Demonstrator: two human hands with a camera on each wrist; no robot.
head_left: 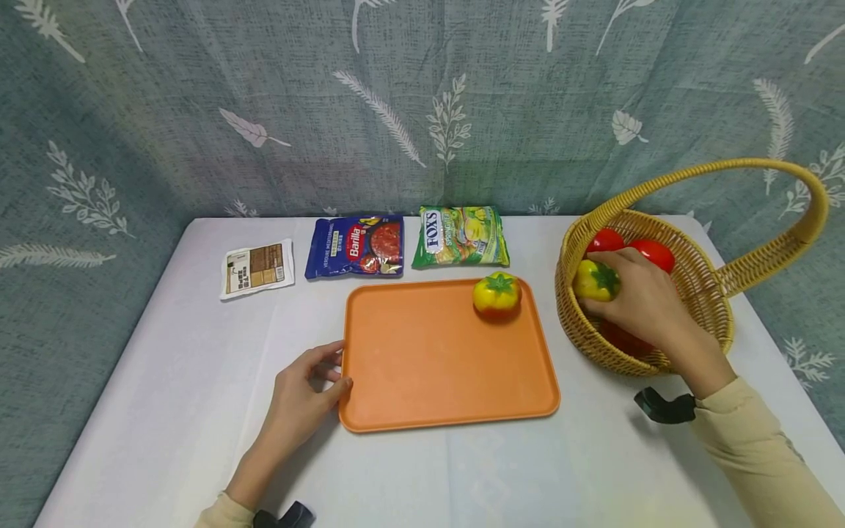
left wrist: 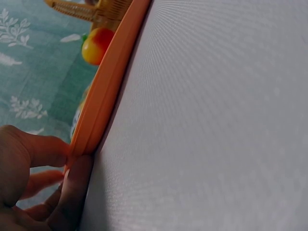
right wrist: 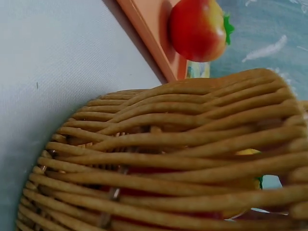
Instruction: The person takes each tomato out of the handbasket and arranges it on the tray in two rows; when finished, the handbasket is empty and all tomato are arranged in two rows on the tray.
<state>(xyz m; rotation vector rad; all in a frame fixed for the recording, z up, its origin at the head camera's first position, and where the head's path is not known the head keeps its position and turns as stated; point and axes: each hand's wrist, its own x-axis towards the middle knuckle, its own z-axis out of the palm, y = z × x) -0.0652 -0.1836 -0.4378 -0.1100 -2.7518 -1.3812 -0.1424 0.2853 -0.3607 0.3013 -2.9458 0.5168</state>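
My right hand (head_left: 640, 290) reaches into the wicker basket (head_left: 716, 323) and grips a yellow tomato (head_left: 596, 281) with a green leafy top, fingers on its far side and thumb on its near side. In the right wrist view the basket's weave (right wrist: 159, 139) hides that hand. A similar yellow-and-red tomato (head_left: 496, 293) sits at the far right corner of the orange tray (head_left: 442, 359). At the tray's left edge, my left hand (head_left: 300, 400) pinches the rim (left wrist: 103, 91) between thumb and fingers.
Red tomatoes (head_left: 653, 254) lie in the basket, whose tall handle (head_left: 818, 198) arches out to the right. Behind the tray are a green candy bag (head_left: 460, 236) and a blue Barilla pouch (head_left: 356, 247). A small white-and-brown packet (head_left: 257, 269) lies farther left. A patterned curtain hangs behind.
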